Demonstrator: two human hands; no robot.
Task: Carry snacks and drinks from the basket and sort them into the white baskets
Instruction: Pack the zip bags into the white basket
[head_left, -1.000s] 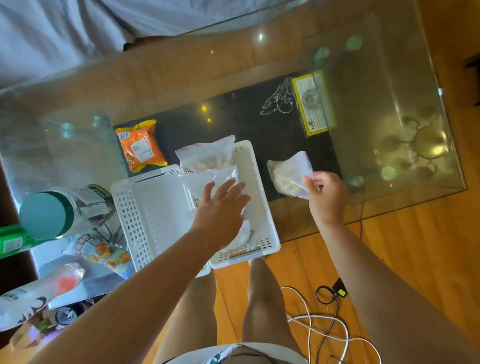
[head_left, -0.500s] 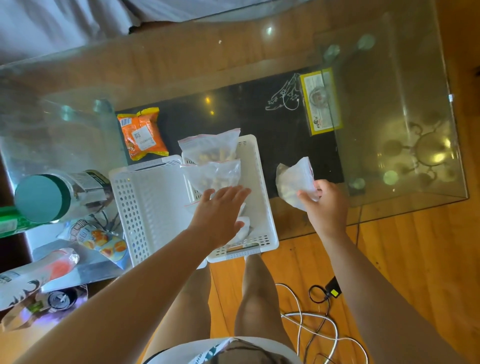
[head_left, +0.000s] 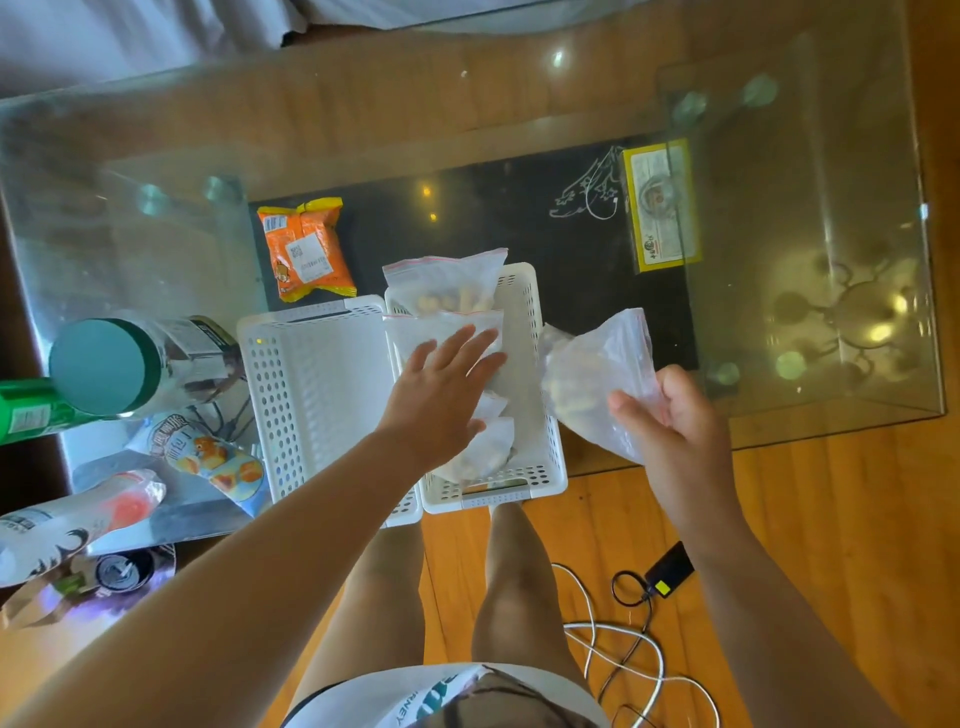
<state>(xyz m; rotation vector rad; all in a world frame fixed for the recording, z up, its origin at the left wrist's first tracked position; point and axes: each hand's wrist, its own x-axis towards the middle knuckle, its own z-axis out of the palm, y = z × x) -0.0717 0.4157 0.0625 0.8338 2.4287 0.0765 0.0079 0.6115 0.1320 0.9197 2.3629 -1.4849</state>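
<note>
Two white perforated baskets stand side by side on the glass table. The left basket (head_left: 311, 384) holds nothing I can see. The right basket (head_left: 535, 405) holds several clear zip bags of snacks (head_left: 447, 283). My left hand (head_left: 441, 395) lies flat, fingers spread, on the bags inside the right basket. My right hand (head_left: 675, 415) grips another clear snack bag (head_left: 592, 369) just right of that basket, above the table's near edge. An orange snack packet (head_left: 304, 249) lies on the table behind the left basket.
At the left are a teal-lidded jar (head_left: 130, 364), a green can (head_left: 26, 415), colourful snack packets (head_left: 213, 457) and a white pouch (head_left: 62, 519). A yellow-bordered card (head_left: 660, 202) lies under the glass. Cables (head_left: 618, 634) trail on the wooden floor by my legs.
My right hand has lifted the clear bag and turned it, bringing it closer to the right basket. My left hand stays pressed on the bags in the basket.
</note>
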